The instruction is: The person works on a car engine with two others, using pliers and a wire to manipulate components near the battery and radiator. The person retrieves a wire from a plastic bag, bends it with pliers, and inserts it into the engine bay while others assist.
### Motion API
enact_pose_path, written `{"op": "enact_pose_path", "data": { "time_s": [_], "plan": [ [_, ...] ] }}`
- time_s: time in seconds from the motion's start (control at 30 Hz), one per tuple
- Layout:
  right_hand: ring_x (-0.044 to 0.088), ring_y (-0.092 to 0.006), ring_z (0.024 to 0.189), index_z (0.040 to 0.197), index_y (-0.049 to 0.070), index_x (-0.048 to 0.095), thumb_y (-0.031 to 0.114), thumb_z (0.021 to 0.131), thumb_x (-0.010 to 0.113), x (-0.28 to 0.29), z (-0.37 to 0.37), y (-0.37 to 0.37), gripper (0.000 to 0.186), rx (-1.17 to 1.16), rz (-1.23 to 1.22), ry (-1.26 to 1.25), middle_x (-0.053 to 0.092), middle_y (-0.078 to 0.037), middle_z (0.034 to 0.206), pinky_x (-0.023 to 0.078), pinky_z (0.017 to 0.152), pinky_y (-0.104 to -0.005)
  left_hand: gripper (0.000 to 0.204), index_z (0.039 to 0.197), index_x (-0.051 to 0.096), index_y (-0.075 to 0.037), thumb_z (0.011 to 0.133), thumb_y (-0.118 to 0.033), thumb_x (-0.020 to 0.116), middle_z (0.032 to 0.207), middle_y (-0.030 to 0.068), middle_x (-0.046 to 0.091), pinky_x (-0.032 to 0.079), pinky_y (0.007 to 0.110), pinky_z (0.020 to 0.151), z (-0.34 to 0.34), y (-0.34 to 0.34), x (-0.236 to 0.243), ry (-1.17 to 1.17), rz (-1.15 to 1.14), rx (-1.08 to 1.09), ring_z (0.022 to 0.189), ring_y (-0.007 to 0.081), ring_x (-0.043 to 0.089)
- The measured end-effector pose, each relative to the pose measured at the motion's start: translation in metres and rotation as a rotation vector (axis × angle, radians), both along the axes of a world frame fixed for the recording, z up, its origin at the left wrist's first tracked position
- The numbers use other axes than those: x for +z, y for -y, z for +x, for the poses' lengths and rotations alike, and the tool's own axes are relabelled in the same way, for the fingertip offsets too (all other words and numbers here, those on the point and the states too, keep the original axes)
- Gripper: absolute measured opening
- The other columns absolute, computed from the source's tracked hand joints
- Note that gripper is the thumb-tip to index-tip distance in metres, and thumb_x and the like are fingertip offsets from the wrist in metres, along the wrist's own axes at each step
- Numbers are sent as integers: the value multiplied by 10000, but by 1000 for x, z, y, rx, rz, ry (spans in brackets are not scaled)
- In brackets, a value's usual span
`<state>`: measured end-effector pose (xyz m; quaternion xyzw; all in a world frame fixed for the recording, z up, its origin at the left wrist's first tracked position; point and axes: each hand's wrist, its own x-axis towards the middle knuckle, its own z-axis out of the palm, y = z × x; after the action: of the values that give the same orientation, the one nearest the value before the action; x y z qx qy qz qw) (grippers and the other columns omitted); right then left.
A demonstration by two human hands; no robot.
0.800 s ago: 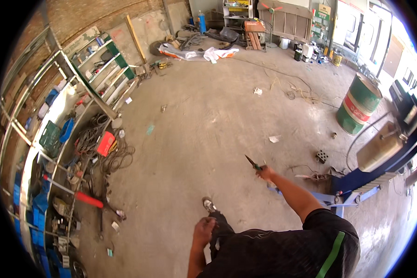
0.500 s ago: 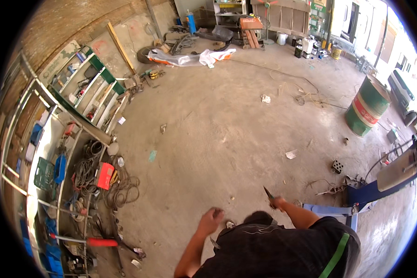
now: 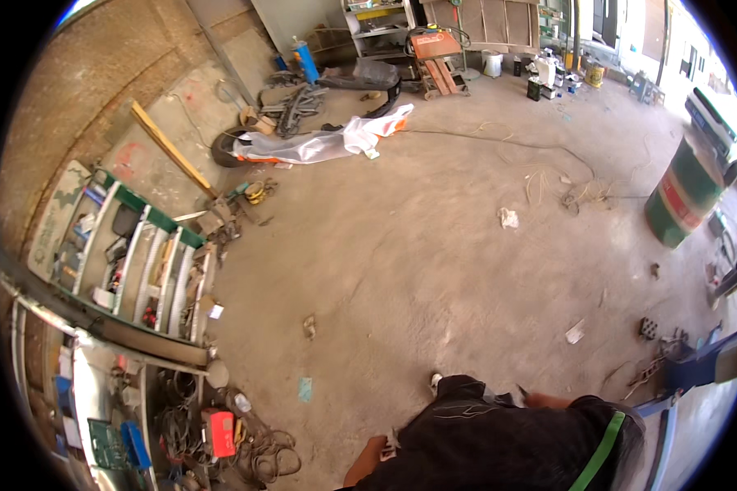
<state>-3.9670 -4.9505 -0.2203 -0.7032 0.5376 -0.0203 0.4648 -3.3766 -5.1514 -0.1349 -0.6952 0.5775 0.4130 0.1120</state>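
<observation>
My right hand [image 3: 542,400] is beside my torso, partly covered by the black shirt [image 3: 499,446]. Its fingers are closed round a dark, slim pointed tool [image 3: 522,395], whose exact kind I cannot make out. My left hand [image 3: 377,447] hangs low on the other side, close to the shirt's edge. Its fingers are blurred and partly hidden, so whether it holds anything does not show. One shoe [image 3: 436,380] shows on the concrete floor [image 3: 418,270] in front of me.
Shelves with tools and parts [image 3: 139,258] line the left wall, with a red box [image 3: 219,434] and coiled cables [image 3: 270,458] below. A green drum [image 3: 684,192] and blue metal frame [image 3: 704,364] stand right. Farther off lies a white-wrapped part [image 3: 319,146] near an orange machine [image 3: 436,57].
The view has swung, so the shelves sit lower and the drum farther right. Both hands have dropped closer to my body, and the dark tool is now partly hidden.
</observation>
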Motion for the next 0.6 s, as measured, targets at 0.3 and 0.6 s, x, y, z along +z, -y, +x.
{"op": "enact_pose_path", "data": {
  "time_s": [0.3, 0.6],
  "plan": [
    [593, -149, 641, 844, 21, 667, 310, 797, 611, 210, -17, 730, 299, -809, -115, 115, 634, -75, 697, 474, 597, -306, 288, 718, 621, -119, 807, -376, 527, 630, 102, 603, 421, 411, 533, 2, 234, -66, -44, -171, -570, 595, 296, 598],
    [622, -195, 651, 866, 69, 637, 287, 790, 596, 101, -83, 921, 234, -929, 465, -227, 634, -63, 691, 486, 574, -353, 178, 815, 647, -70, 708, -191, 570, 780, 181, 653, 499, 467, 646, -141, 790, -67, 89, -258, -765, 759, 338, 648]
  ]
}}
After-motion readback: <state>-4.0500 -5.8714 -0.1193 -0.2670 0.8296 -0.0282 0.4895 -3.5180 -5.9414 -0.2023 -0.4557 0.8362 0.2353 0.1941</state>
